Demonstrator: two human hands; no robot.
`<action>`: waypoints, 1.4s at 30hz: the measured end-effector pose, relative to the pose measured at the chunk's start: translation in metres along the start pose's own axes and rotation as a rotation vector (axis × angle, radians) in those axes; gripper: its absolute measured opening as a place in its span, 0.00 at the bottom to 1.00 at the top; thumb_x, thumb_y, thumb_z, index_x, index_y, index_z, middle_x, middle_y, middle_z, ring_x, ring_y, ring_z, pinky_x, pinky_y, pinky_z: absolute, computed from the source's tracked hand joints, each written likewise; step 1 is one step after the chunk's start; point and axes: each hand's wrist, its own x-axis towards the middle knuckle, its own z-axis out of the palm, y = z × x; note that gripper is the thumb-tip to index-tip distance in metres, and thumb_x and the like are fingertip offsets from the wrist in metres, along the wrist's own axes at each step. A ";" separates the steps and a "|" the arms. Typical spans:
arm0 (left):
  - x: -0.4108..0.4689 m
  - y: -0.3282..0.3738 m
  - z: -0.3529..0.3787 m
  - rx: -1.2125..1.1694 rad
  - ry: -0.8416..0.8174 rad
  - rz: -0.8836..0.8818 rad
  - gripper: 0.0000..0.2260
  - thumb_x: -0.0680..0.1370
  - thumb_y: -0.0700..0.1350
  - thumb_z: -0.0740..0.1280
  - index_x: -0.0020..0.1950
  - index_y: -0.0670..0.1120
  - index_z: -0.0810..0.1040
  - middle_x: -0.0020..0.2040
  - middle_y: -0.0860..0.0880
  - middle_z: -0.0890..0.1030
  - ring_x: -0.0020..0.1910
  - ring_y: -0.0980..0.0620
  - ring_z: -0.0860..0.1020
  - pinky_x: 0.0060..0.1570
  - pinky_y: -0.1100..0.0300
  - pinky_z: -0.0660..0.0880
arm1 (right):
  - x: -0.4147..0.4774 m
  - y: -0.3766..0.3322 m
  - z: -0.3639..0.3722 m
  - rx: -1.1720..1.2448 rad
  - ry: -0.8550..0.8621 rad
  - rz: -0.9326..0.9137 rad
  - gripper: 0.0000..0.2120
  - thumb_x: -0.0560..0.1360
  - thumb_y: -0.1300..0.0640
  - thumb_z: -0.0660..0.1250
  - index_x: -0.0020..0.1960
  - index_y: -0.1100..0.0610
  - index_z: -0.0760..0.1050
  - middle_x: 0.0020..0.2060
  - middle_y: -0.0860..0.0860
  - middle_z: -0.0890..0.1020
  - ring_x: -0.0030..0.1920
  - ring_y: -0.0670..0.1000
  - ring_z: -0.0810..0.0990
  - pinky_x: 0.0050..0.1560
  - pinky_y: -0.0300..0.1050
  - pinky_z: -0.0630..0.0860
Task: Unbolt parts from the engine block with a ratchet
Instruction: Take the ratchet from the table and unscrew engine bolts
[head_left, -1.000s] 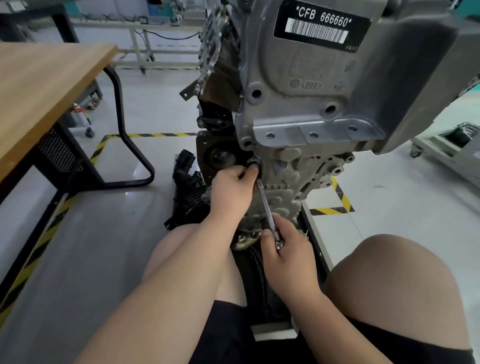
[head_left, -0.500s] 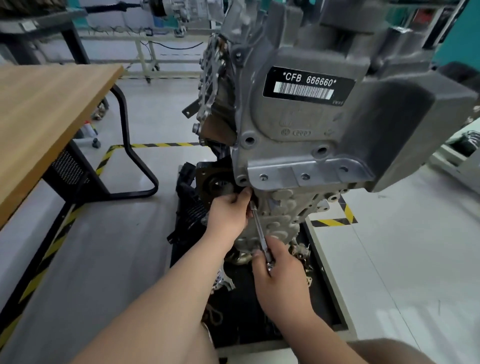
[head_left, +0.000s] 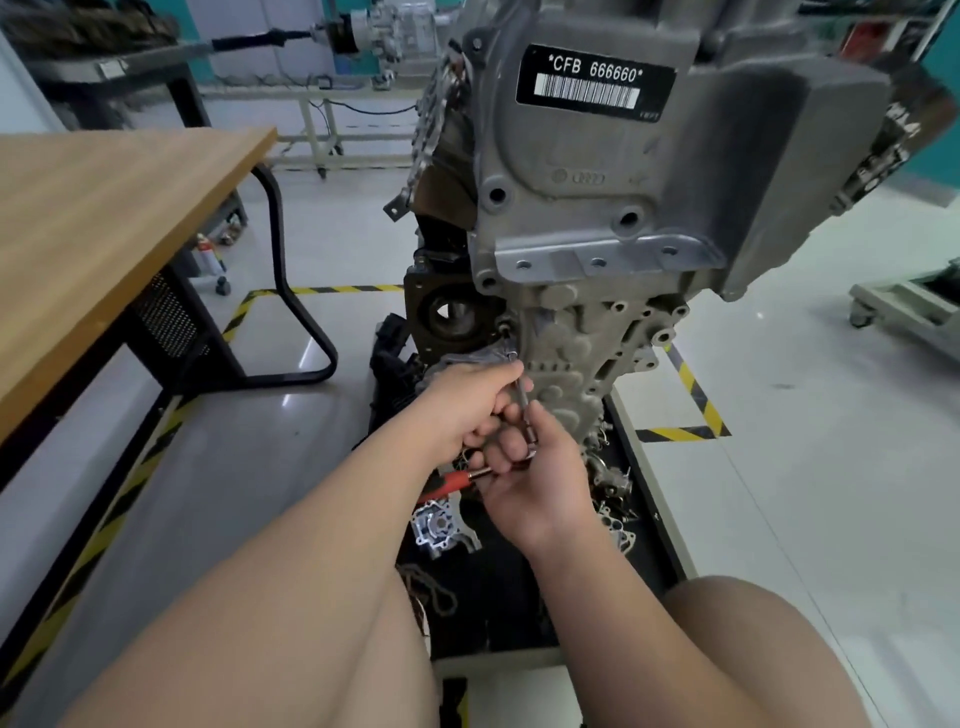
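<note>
Your hands meet at 6 o'clock on the engine block (head_left: 597, 218). Your left hand (head_left: 467, 410) pinches the extension bar (head_left: 523, 397), probably steadying it on a bolt. Your right hand (head_left: 540, 483) grips the ratchet (head_left: 457, 479), its red handle pointing toward 8 o'clock.

The person shows 2 bare forearms: the left forearm (head_left: 358, 514) looks broad, being close to the lens, and the right forearm (head_left: 602, 597) looks slimmer. The left hand (head_left: 467, 410) and right hand (head_left: 543, 480) are bare, and the nails that show are short and plain. A bare right knee (head_left: 779, 654) is rounded and smooth. It is unclear whether the dark strip (head_left: 451, 699) is clothing.
</note>
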 end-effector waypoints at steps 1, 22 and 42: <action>-0.001 -0.001 0.000 0.013 -0.004 -0.012 0.12 0.81 0.52 0.62 0.48 0.45 0.80 0.24 0.52 0.71 0.18 0.56 0.61 0.19 0.70 0.56 | 0.000 0.001 0.001 0.055 0.001 0.020 0.23 0.82 0.51 0.57 0.33 0.56 0.77 0.20 0.50 0.72 0.22 0.47 0.67 0.36 0.42 0.67; 0.013 -0.019 0.007 -0.159 -0.097 0.134 0.14 0.83 0.45 0.59 0.40 0.45 0.79 0.24 0.54 0.66 0.20 0.57 0.60 0.22 0.67 0.55 | -0.014 -0.012 -0.020 -1.250 0.385 -0.831 0.21 0.72 0.37 0.52 0.40 0.52 0.74 0.38 0.48 0.78 0.44 0.51 0.75 0.44 0.50 0.71; 0.011 -0.023 0.012 -0.146 0.014 0.098 0.21 0.80 0.51 0.64 0.26 0.52 0.81 0.24 0.54 0.66 0.20 0.57 0.62 0.20 0.68 0.59 | -0.023 -0.003 -0.025 -1.356 0.242 -0.644 0.07 0.79 0.51 0.60 0.53 0.39 0.67 0.37 0.42 0.80 0.39 0.40 0.78 0.35 0.40 0.72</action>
